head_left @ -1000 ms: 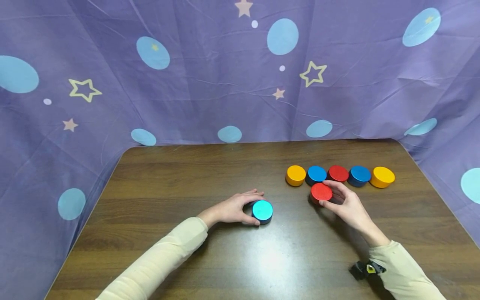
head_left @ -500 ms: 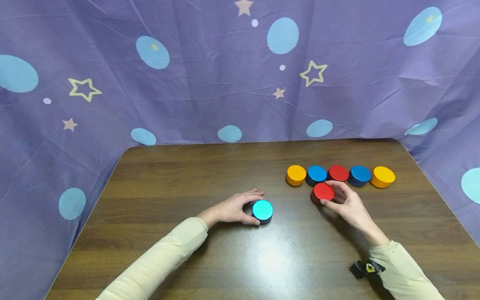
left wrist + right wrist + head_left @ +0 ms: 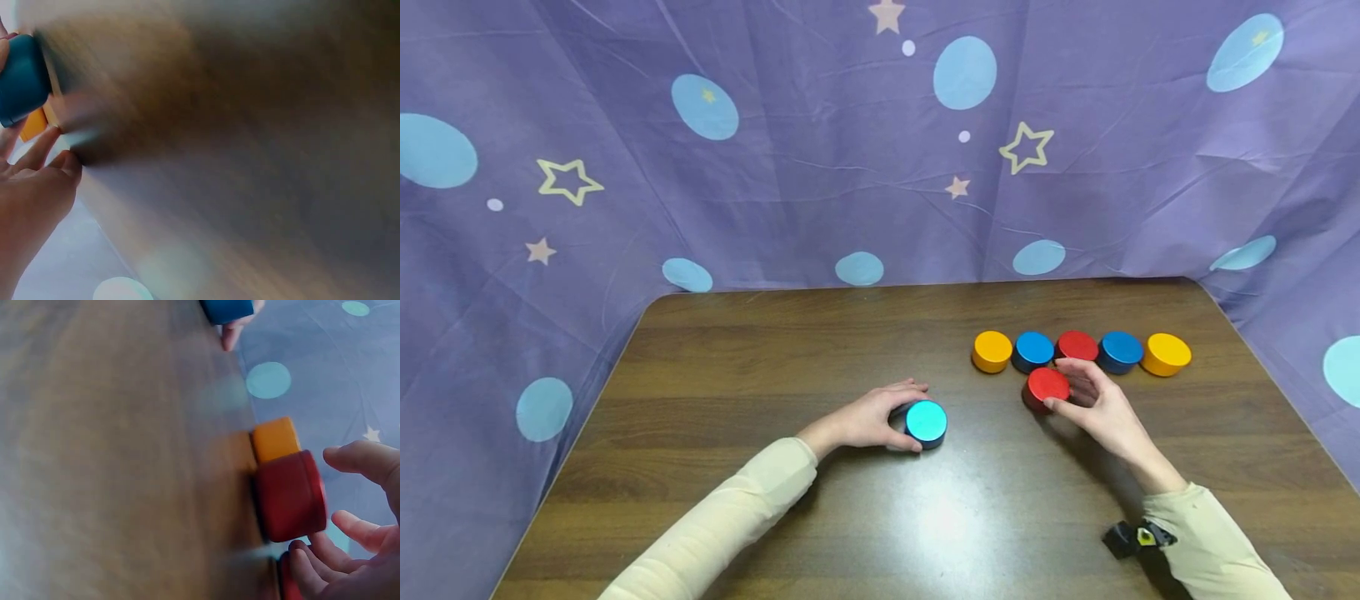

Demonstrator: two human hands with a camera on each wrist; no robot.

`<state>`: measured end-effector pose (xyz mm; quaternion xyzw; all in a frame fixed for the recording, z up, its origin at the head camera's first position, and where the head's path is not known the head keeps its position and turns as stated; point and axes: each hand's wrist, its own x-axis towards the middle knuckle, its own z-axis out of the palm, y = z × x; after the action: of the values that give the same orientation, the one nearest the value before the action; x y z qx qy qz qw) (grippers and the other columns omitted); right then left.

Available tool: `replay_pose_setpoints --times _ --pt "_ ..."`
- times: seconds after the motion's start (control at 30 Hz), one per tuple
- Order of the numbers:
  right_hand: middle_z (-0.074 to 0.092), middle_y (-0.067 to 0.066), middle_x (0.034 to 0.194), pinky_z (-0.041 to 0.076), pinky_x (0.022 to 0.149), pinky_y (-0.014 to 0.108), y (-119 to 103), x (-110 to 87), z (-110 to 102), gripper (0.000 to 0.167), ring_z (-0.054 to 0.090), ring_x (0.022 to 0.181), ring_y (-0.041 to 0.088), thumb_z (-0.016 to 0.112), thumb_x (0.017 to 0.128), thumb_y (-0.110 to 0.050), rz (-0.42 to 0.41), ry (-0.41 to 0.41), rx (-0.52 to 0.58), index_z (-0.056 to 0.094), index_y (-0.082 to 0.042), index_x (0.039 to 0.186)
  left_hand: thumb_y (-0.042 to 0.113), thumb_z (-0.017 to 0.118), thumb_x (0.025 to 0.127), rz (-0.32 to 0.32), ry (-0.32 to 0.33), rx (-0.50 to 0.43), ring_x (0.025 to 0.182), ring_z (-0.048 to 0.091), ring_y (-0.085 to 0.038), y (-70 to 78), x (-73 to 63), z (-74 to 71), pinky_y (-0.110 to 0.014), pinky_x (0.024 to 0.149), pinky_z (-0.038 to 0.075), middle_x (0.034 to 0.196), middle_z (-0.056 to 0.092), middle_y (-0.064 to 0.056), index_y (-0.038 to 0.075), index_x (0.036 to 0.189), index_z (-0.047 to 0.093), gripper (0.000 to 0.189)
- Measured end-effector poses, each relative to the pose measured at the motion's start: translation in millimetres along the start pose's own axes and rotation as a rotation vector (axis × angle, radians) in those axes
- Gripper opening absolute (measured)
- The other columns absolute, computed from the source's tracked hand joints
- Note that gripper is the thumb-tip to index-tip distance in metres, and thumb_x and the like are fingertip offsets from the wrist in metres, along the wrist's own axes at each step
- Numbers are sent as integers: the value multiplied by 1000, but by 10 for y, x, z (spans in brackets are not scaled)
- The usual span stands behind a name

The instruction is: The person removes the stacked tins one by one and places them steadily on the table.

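My left hand curls thumb and fingers round a blue cylinder block on the wooden table; its top shines turquoise under the light. The left wrist view shows that block at the left edge, partly cut off. On the right, a red cylinder block stands just in front of a row of blocks. My right hand spreads round its right side. In the right wrist view the thumb stands apart from the red block, while fingers lie close to its lower edge.
Behind the red block runs a row: a yellow-orange block, a blue block, a red block, another blue block and a yellow block. A purple patterned curtain hangs behind the table.
The front red block has shifted slightly right and now rests on the table. My right hand has loosened and drawn back a little to the right. My left hand has stayed still.
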<state>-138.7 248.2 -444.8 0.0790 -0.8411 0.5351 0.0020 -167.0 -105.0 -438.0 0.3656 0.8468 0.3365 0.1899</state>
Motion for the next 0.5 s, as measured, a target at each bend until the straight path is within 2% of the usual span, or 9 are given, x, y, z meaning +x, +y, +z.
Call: replay_pose_setpoints --times 0.2,0.37,0.5 --pt "51 27 128 41 89 10 -26 3 -81 54 54 110 14 72 86 -4 -45 51 27 44 7 131 25 81 78 -15 33 43 138 30 -37 53 9 26 -50 111 24 144 44 -16 4 131 56 62" --pt "50 26 126 41 90 11 -35 2 -176 53 53 110 8 72 86 -2 -80 63 16 46 8 131 23 81 77 -17 98 86 131 41 -36 79 28 69 -48 108 30 134 53 -17 1 129 56 62" --pt "51 23 125 41 90 10 -58 12 -296 50 52 110 4 72 86 -3 -99 72 -47 48 7 130 22 82 77 -31 149 90 120 49 -30 118 45 90 -44 103 37 126 56 -13 1 128 57 60"
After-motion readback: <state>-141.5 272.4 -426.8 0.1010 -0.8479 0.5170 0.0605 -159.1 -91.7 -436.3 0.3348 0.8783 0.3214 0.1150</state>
